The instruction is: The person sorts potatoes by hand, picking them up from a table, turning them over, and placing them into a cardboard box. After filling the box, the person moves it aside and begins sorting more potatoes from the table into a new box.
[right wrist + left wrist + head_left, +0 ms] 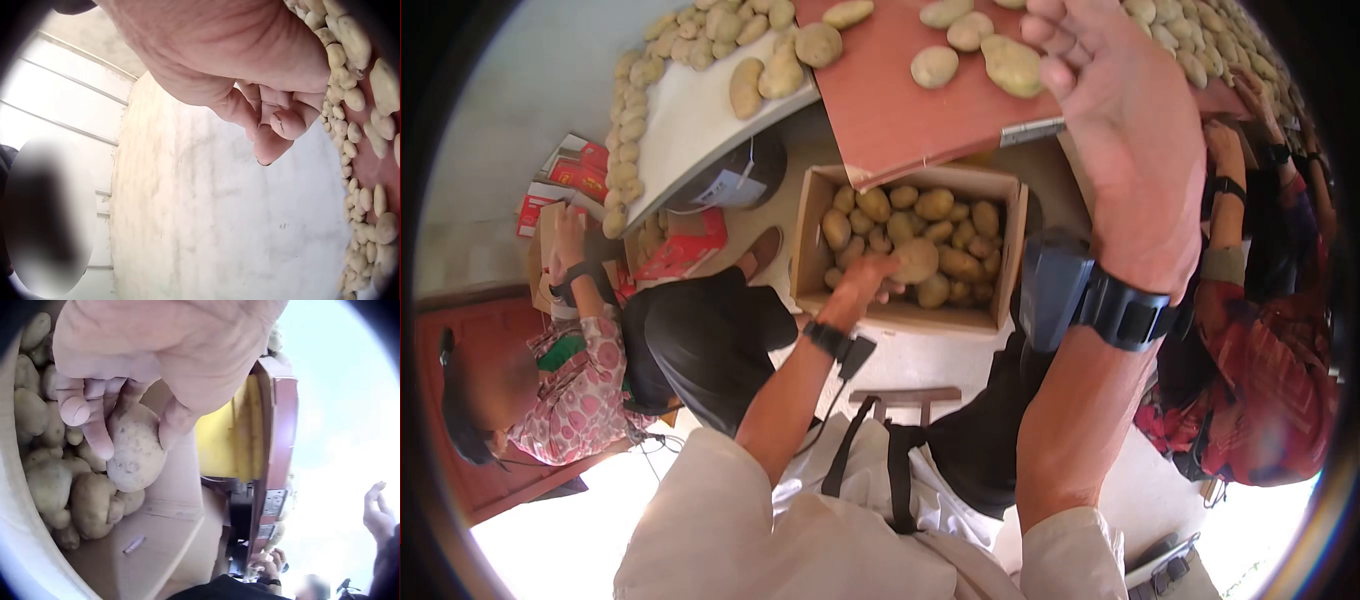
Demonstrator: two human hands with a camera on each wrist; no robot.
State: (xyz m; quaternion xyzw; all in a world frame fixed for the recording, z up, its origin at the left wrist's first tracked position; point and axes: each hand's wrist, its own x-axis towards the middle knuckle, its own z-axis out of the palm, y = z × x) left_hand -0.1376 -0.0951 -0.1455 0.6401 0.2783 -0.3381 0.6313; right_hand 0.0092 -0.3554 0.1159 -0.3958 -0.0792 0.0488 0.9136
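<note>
A cardboard box (905, 315), partly filled with potatoes, sits on the floor under the table's edge. My left hand (868, 277) is over the box, its fingers and thumb gripping a round potato (916, 260). In the left wrist view this held potato (136, 453) shows between thumb and fingertips, above other potatoes (94, 503) and near the box wall. Raised beside the red tabletop (935, 115), my right hand (1128, 130) has loosely bent fingers and holds nothing. Several loose potatoes (1012, 66) lie on the tabletop near its fingers.
A white board (700, 125) edged with potatoes adjoins the red tabletop. Beneath it stands a dark bucket (760, 170). A seated person (575, 400) is at left, another (1250, 380) at right. Red cartons (580, 170) stand at far left.
</note>
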